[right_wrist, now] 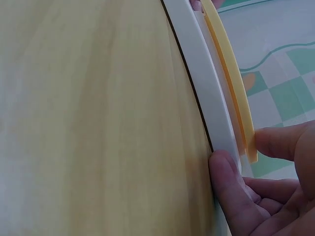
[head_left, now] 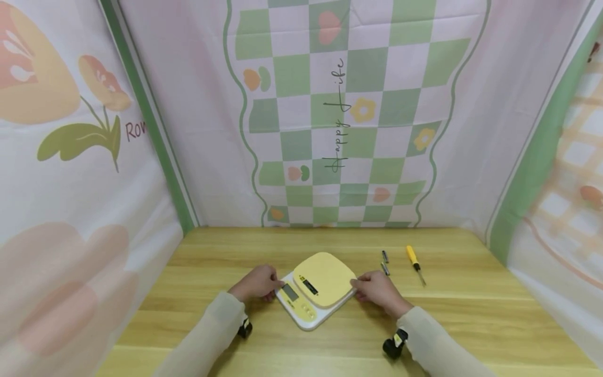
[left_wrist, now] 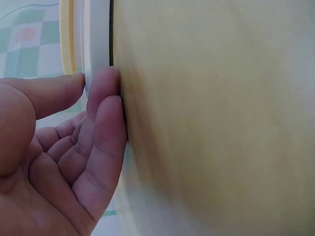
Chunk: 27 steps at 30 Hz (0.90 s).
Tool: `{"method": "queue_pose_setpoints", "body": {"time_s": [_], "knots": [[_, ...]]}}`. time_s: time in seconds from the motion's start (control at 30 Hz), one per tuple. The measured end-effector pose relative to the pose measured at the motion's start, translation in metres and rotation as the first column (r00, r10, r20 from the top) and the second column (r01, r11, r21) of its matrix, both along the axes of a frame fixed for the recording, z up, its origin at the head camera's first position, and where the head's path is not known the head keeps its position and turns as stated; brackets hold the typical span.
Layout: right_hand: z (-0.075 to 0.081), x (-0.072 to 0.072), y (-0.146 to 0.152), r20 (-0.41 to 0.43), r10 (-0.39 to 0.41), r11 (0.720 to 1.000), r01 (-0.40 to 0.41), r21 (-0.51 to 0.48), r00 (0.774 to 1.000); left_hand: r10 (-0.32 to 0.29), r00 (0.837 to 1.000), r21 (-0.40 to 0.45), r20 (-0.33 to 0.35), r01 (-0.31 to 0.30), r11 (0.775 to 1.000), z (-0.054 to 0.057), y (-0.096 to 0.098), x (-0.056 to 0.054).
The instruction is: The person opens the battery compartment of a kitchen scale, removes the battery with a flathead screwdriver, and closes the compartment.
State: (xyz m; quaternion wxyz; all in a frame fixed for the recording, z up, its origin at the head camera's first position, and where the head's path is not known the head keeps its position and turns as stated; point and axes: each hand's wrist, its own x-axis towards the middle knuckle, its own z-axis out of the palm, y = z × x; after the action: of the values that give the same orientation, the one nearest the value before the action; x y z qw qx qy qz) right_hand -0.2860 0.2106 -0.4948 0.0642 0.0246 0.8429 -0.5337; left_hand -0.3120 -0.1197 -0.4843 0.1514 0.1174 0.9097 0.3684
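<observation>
A kitchen scale [head_left: 325, 280] with a yellow weighing plate and a white base lies face up and turned diagonally on the wooden table. Its small grey display [head_left: 289, 292] and row of buttons face the near left. My left hand [head_left: 259, 284] pinches the base's left corner, thumb on top and fingers along the outer side. On the right side, my right hand [head_left: 377, 288] grips the scale's edge. In the right wrist view that thumb [right_wrist: 280, 142] touches the yellow plate's rim, while a fingertip [right_wrist: 224, 167] lies against the white base [right_wrist: 202, 69].
Two small batteries, a farther battery [head_left: 385, 256] and a nearer battery [head_left: 385, 269], lie right of the scale. Beyond them is a screwdriver [head_left: 412, 257] with a yellow handle. Patterned cloth [head_left: 348, 131] hangs behind the table [head_left: 235, 246] and along both sides.
</observation>
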Motion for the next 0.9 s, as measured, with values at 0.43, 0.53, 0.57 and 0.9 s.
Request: {"method": "queue_pose_setpoints", "body": {"time_s": [0.43,0.53,0.57,0.9], "knots": [[0.001,-0.009,-0.002,0.003,0.007,0.999,-0.007,-0.038,1.0,0.011,0.999,0.081,0.038,-0.014,0.997,0.003,-0.001,0.007],[0.002,-0.011,-0.003,-0.003,0.008,1.0,-0.009,-0.03,1.0,0.005,0.999,0.093,0.037,-0.008,0.996,0.0,-0.002,0.008],[0.002,-0.012,-0.004,-0.009,0.015,1.0,-0.015,-0.02,1.0,0.002,0.999,0.094,0.035,-0.005,0.996,-0.002,-0.003,0.008],[0.002,-0.023,-0.005,-0.001,0.034,0.998,-0.034,0.049,0.999,-0.018,0.999,0.126,0.029,0.014,0.992,-0.003,-0.002,0.014]]}}
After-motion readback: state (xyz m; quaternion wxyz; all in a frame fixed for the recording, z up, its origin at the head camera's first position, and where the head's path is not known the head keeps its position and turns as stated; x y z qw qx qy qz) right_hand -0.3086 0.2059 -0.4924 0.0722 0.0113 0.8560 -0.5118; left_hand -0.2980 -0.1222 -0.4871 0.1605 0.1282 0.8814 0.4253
